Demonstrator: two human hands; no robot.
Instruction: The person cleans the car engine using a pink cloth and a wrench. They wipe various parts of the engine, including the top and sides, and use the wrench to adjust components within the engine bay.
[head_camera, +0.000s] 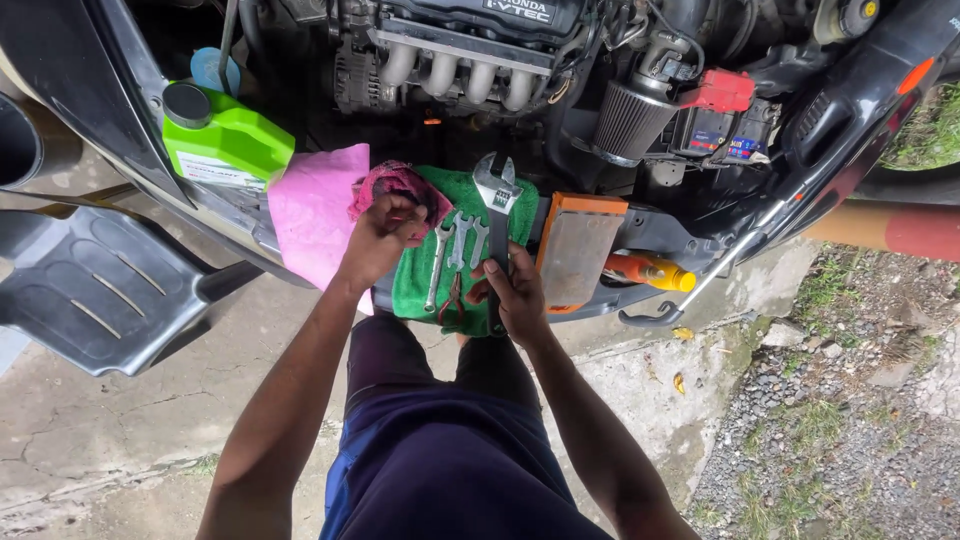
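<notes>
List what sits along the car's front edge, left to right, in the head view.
Green jug → pink cloth → left hand on a dark red rag → adjustable wrench, held by the right hand → orange-framed filter → orange bottle.

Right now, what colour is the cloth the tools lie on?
Green cloth, seen in the head view.
</notes>
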